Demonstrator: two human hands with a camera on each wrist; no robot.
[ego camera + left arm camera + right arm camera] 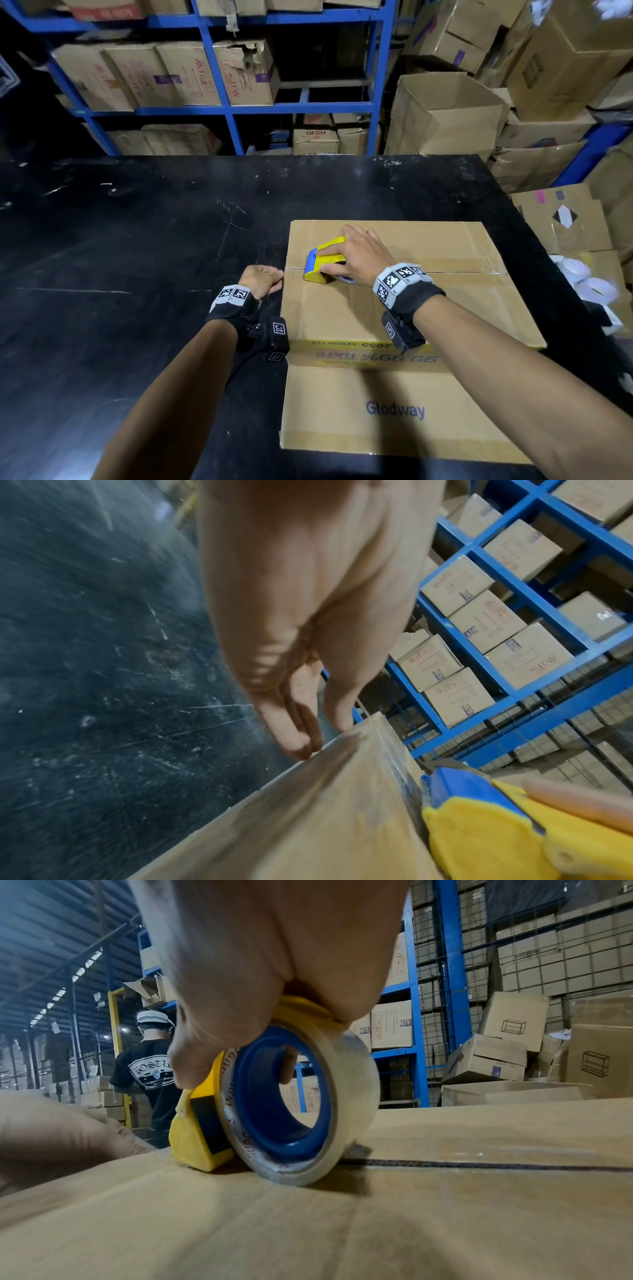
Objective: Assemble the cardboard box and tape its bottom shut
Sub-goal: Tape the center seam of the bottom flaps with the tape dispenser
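A brown cardboard box (394, 308) stands on the black table (137, 240) with its closed flaps facing up. Their seam (462, 271) runs left to right under a glossy strip of clear tape. My right hand (346, 253) grips a yellow and blue tape dispenser (325, 260) set on the seam near the box's left edge. In the right wrist view the clear tape roll (356, 1096) touches the cardboard (411, 1218). My left hand (262, 279) is at the left edge, and its fingertips (301, 748) touch the rim of the box (308, 818) where the tape reaches it.
Blue shelving (219, 85) full of cartons stands behind the table. An open carton (445, 116) and stacked boxes crowd the right side, with white rolls (582, 277) beside the table's right edge. A person in a black shirt (147, 1069) stands far off to the left.
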